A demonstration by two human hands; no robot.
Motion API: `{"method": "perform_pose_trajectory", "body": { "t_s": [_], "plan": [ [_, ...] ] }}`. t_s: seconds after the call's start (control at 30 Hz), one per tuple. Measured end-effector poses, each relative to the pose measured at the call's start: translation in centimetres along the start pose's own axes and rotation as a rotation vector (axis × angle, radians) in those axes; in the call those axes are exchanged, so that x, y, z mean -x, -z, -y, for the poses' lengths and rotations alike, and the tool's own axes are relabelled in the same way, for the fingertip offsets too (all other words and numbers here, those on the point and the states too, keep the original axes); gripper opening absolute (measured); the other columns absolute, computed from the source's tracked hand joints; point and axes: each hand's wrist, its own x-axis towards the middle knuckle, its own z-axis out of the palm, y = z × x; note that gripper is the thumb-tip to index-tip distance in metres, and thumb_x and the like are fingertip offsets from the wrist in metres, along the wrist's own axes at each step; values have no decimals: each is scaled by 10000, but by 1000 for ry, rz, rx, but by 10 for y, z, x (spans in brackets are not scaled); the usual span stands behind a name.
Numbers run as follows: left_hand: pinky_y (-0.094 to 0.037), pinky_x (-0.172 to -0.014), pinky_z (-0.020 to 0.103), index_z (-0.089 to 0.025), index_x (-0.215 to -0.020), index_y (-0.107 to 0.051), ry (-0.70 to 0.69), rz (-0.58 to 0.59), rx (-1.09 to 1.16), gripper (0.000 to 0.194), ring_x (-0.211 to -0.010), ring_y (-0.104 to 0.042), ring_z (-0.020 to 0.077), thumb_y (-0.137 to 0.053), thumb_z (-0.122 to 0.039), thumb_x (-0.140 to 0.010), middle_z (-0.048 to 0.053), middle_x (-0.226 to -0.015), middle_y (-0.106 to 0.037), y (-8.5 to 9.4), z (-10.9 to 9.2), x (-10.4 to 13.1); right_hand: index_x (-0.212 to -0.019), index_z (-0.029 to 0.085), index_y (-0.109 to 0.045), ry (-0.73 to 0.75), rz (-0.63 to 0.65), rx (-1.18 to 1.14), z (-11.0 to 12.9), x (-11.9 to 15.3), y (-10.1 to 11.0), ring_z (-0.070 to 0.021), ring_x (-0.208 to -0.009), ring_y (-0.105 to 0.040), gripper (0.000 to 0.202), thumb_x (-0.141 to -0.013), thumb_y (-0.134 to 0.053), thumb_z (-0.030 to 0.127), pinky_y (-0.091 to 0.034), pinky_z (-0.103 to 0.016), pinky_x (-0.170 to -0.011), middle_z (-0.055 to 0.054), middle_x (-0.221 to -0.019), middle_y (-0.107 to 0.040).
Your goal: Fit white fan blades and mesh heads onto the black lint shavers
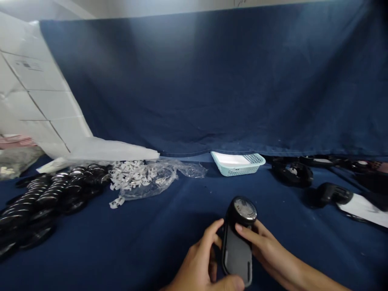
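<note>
A black fabric shaver [238, 252] with a round, perforated metal head stands out in front of me, head end pointing away. My right hand [260, 240] grips it from the right, thumb across the body just below the head and the other fingers behind it. My left hand [201, 258] curves around its left side, with the thumb at the bottom end and the index fingertip near the upper left edge. The undersides of both grips are hidden.
Stacked black rings [50, 194] lie at the left, beside small white plastic parts [130, 176] on a clear bag [163, 178]. A light blue basket [242, 170] stands beneath the blue curtain [212, 81]. Black parts [335, 194] and white sheets lie at the right.
</note>
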Motion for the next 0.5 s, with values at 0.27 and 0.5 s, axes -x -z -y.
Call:
{"method": "perform_pose_trajectory", "body": {
  "t_s": [0.27, 0.5],
  "plan": [
    [-412, -527, 214, -177, -1310, -437, 226, -29, 501, 850, -594, -546, 85, -767, -635, -674, 59, -950, -598, -2, -7, 2, -1401, 251, -390, 355, -18, 343, -15, -15, -10, -316, -1271, -512, 744, -793, -705, 543, -342, -467, -1133, -98, -1376, -562],
    [-445, -609, 204, -156, -1264, -482, 283, -151, 788, 721, -662, -664, 124, -787, -534, -731, 89, -833, -732, 21, 3, 42, -1493, 294, -273, 485, 209, 620, -16, -39, -40, -300, -1340, -457, 694, -896, -611, 400, -392, -480, -1109, -99, -1500, -419]
  ]
}}
